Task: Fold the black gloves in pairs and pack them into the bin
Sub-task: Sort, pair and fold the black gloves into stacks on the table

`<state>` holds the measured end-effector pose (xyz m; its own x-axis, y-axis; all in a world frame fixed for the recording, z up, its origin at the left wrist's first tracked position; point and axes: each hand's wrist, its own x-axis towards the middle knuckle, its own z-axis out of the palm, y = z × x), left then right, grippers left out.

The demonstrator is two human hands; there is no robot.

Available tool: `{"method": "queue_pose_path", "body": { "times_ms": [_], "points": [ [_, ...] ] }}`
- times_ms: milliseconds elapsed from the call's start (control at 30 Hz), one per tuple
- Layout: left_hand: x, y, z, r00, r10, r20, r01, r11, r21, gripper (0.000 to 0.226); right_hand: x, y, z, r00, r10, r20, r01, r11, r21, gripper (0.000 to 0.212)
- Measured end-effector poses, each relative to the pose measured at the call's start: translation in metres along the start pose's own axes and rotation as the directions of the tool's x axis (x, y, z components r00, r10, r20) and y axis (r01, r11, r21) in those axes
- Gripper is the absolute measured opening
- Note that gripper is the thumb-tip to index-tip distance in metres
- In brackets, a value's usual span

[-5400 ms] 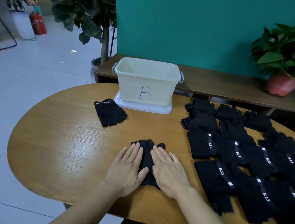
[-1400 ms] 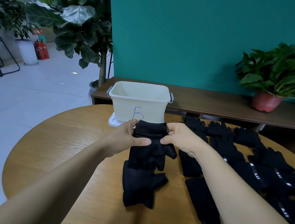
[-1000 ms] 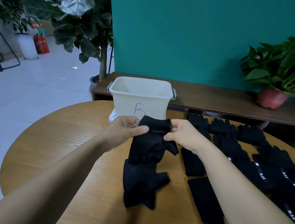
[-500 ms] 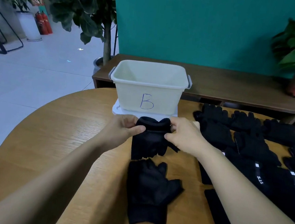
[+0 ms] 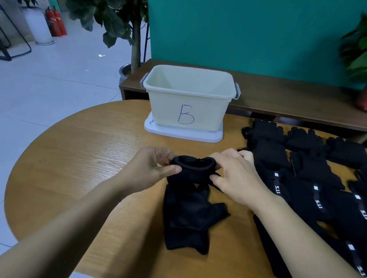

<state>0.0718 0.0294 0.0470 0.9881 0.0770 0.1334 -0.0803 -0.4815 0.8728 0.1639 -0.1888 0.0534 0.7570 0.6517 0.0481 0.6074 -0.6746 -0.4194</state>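
Table (image 5: 86, 174) first: round, wooden, it carries everything. The spread of unsorted black gloves (image 5: 318, 188) covers its right side in overlapping rows, I'd guess so that mates can be picked off easily. Farther back the cream bin (image 5: 187, 108), marked B, stands on a white lid (image 5: 183, 135), mouth up and within reach for packing. Straight in front of the person a flat glove (image 5: 189, 217) lies on the wood, cuff nearest them, probably waiting as the bottom half of a pair. The held glove (image 5: 192, 169) hangs at its far end; whether the two touch I can't tell. The left hand (image 5: 151, 171) pinches one side of the cuff and the right hand (image 5: 236, 179) pinches the other. That stretches the cuff open between them, seemingly to square it over the flat one.
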Motion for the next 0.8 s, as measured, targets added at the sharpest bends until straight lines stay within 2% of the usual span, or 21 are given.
{"method": "queue_pose_path", "body": {
  "times_ms": [100,167,267,333,433,533,667,800],
  "points": [
    [-0.012,0.0,0.003,0.999,0.048,0.01,-0.049,0.992,0.119,0.009,-0.015,-0.002,0.0,0.996,-0.068,-0.062,0.062,0.993,-0.101,0.029],
    [-0.028,-0.009,0.009,0.992,0.118,0.051,-0.127,0.963,0.24,0.012,-0.029,-0.002,0.007,0.977,-0.184,-0.105,0.164,0.97,-0.177,0.028],
    [-0.057,-0.036,0.023,0.962,0.254,0.098,-0.267,0.811,0.52,0.027,-0.05,0.004,0.032,0.927,-0.354,-0.124,0.296,0.893,-0.338,0.029],
    [-0.073,-0.051,0.035,0.944,0.286,0.165,-0.325,0.71,0.625,0.039,-0.059,0.009,0.051,0.892,-0.427,-0.151,0.342,0.853,-0.394,0.028],
    [-0.086,-0.061,0.048,0.919,0.352,0.175,-0.376,0.655,0.655,0.037,-0.065,0.012,0.064,0.855,-0.476,-0.207,0.362,0.833,-0.419,0.024],
    [-0.087,-0.061,0.048,0.892,0.427,0.149,-0.401,0.594,0.697,0.021,-0.066,0.015,0.068,0.816,-0.513,-0.267,0.366,0.816,-0.448,0.022],
    [-0.089,-0.061,0.05,0.886,0.432,0.169,-0.406,0.547,0.732,0.028,-0.068,0.02,0.072,0.774,-0.545,-0.323,0.362,0.799,-0.481,0.014],
    [-0.09,-0.064,0.051,0.885,0.442,0.143,-0.388,0.534,0.751,0.028,-0.069,0.021,0.077,0.763,-0.555,-0.331,0.358,0.789,-0.5,0.021]
  ]
}}
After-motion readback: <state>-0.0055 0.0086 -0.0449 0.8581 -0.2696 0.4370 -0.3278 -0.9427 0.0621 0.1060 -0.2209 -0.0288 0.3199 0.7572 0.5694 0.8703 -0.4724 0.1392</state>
